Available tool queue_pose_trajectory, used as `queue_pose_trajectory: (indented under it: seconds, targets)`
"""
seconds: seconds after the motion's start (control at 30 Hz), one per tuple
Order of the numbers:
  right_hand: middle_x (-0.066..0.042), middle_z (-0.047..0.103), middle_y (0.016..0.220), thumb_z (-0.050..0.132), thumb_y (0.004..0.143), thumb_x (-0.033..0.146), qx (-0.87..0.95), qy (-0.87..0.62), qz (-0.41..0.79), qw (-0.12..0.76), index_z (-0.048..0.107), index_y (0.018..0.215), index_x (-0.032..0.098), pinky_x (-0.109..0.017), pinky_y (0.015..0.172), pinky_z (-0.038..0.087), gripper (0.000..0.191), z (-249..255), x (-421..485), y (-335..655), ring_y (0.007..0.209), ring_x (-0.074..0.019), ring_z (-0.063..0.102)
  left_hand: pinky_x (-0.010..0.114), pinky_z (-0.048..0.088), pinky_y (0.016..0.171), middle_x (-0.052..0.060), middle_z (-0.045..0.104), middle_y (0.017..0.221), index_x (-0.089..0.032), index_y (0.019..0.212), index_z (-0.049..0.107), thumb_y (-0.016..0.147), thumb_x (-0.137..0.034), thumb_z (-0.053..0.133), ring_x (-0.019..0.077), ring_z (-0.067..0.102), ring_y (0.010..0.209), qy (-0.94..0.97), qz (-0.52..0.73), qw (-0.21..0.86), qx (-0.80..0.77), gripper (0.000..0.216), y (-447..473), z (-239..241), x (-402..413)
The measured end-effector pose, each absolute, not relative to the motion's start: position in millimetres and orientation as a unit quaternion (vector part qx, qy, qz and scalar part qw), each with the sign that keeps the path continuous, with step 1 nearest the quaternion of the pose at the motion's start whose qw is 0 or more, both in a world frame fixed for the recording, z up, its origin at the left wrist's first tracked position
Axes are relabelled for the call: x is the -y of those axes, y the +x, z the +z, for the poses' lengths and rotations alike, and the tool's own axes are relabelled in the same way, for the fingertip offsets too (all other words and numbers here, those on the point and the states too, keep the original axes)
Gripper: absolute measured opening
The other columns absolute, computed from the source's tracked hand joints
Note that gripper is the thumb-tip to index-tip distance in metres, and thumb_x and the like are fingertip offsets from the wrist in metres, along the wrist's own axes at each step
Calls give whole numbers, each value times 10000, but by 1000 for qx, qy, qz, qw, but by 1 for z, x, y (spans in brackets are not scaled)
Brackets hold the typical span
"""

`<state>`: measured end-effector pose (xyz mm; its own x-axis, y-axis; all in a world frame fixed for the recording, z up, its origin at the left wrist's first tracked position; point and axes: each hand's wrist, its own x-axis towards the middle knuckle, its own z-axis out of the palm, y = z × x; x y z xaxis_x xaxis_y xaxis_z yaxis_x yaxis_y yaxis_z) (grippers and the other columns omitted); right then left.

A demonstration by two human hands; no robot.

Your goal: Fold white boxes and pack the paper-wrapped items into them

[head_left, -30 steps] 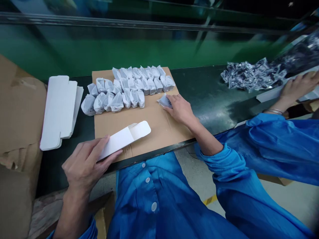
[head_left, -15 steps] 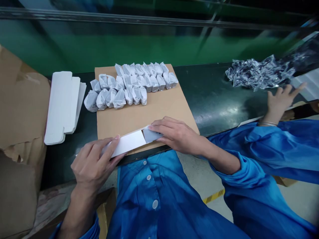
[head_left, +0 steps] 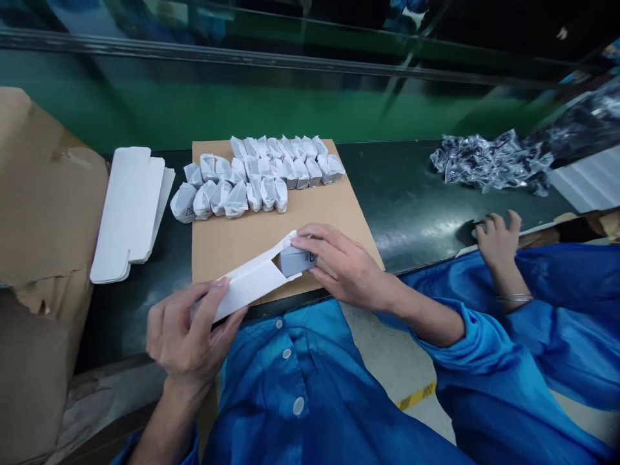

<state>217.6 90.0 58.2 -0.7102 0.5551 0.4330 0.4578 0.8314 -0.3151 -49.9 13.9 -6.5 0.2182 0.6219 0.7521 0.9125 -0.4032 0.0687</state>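
Observation:
My left hand (head_left: 191,329) grips a long white carton (head_left: 247,282) by its near end, lifted and tilted above the brown cardboard sheet (head_left: 252,232). My right hand (head_left: 339,265) pinches a small grey-white wrapped packet (head_left: 296,261) at the carton's open far end, partly inside its mouth. Several more wrapped packets (head_left: 256,177) lie in two rows at the back of the cardboard sheet.
A stack of flat white carton blanks (head_left: 130,210) lies left of the sheet, beside a large brown cardboard box (head_left: 39,206). Crinkled clear-wrapped dark items (head_left: 489,161) are piled at the right. A co-worker's hand (head_left: 496,239) in a blue sleeve rests on the dark green bench (head_left: 416,194).
My right hand took a packet from the rows and brought it to the carton's open end. The left hand lifted and tilted the carton. The co-worker's hand drew back toward the bench edge.

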Motion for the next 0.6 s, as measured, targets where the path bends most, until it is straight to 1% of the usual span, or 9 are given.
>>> queue_pose_trajectory:
  seconds: [0.07, 0.13, 0.2, 0.27, 0.3, 0.37, 0.43, 0.53, 0.6]
  targets:
    - [-174, 605, 1273, 457, 924, 53, 932, -255, 72, 246, 481, 1352, 105, -428, 994, 536, 432, 58, -89, 217, 1207, -244, 563, 415, 503, 766, 142, 704, 994, -184, 1215, 570, 755, -267, 783, 294, 667, 872, -755, -355, 182, 520, 514, -46, -6, -18]
    - [-181, 640, 1227, 438, 949, 55, 947, -224, 25, 228, 518, 1307, 77, -405, 910, 573, 368, 58, -89, 216, 1109, -236, 608, 416, 503, 797, 133, 709, 1024, -184, 1195, 540, 799, -315, 728, 299, 671, 925, -765, -327, 127, 540, 457, -40, -2, -23]
    - [-187, 662, 1186, 426, 970, 64, 951, -205, -29, 230, 554, 1252, 47, -381, 864, 588, 310, 56, -87, 214, 1039, -225, 634, 394, 500, 791, 130, 720, 1031, -159, 1184, 543, 819, -445, 700, 289, 681, 926, -777, -298, 87, 548, 490, -32, 4, -29]
    - [-174, 678, 1154, 447, 985, 99, 949, -183, -75, 245, 581, 1210, 33, -372, 889, 592, 270, 54, -84, 212, 1024, -221, 649, 367, 492, 744, 119, 732, 995, -141, 1171, 578, 813, -570, 674, 269, 692, 865, -789, -287, 71, 539, 568, -22, 13, -33]
    - [-162, 683, 1144, 464, 988, 122, 946, -172, -95, 257, 592, 1195, 34, -371, 911, 590, 259, 53, -82, 211, 1034, -222, 653, 357, 486, 720, 106, 738, 964, -145, 1141, 604, 820, -588, 658, 256, 694, 829, -793, -290, 66, 532, 550, -18, 17, -35]
    - [-148, 690, 1116, 502, 980, 149, 941, -149, -123, 279, 612, 1168, 31, -370, 947, 587, 247, 51, -78, 209, 1059, -232, 659, 341, 472, 686, 74, 743, 883, -164, 1039, 648, 866, -525, 631, 229, 688, 763, -795, -306, 60, 521, 401, -10, 24, -38]
    - [-156, 693, 1091, 537, 958, 133, 937, -139, -128, 294, 622, 1152, 9, -375, 968, 586, 245, 51, -75, 209, 1072, -242, 665, 330, 456, 655, 52, 737, 810, -176, 935, 660, 894, -434, 615, 208, 676, 711, -789, -330, 63, 514, 266, -4, 27, -39]
    - [-178, 698, 1082, 562, 932, 98, 939, -144, -100, 296, 624, 1156, -25, -378, 971, 592, 263, 55, -69, 211, 1079, -251, 672, 322, 447, 638, 45, 726, 776, -179, 901, 652, 892, -384, 601, 196, 663, 681, -777, -367, 64, 508, 212, 0, 25, -37]
    - [-176, 707, 1091, 563, 929, 99, 941, -148, -92, 290, 632, 1169, -19, -375, 961, 601, 276, 59, -65, 212, 1071, -255, 680, 324, 446, 639, 46, 716, 767, -185, 900, 640, 895, -364, 573, 197, 657, 681, -767, -389, 59, 508, 192, 0, 23, -35]
